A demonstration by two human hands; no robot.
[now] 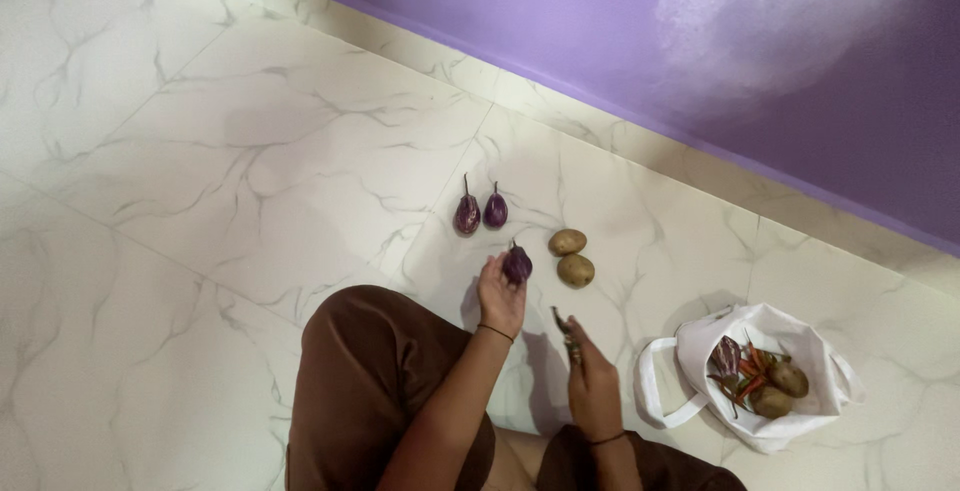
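The left hand [500, 296] is raised just above the floor [200, 151], its fingers [492, 269] curled around a small purple eggplant [517, 265], which sits at the fingertips with its stem pointing up. The grip is narrow, closed on the eggplant. A dark band circles that wrist.

The right hand [592, 376] hovers lower and nearer the body, fingers [575, 343] pinched together on a thin, dark greenish thing [563, 326], long and slim, likely a chilli; it is too small to tell for sure. A band sits on this wrist as well.

Count on the floor: two more eggplants [480, 213] lie side by side just beyond the left hand, stems pointing away, close but seemingly not touching. With the held one, that makes three outside the bag. Two potatoes [571, 256] lie to their right, one just behind the other, touching or nearly so.

A white bag [700, 351] with loop handles lies open on the floor to the right of the right hand. Inside it show one more eggplant [725, 356], a bunch of red and green chillies [752, 376] too tangled to count, and two potatoes [782, 389].

The person's knee in brown cloth [370, 381] lies below the left hand. A purple wall [600, 31] runs along the far edge of the floor.
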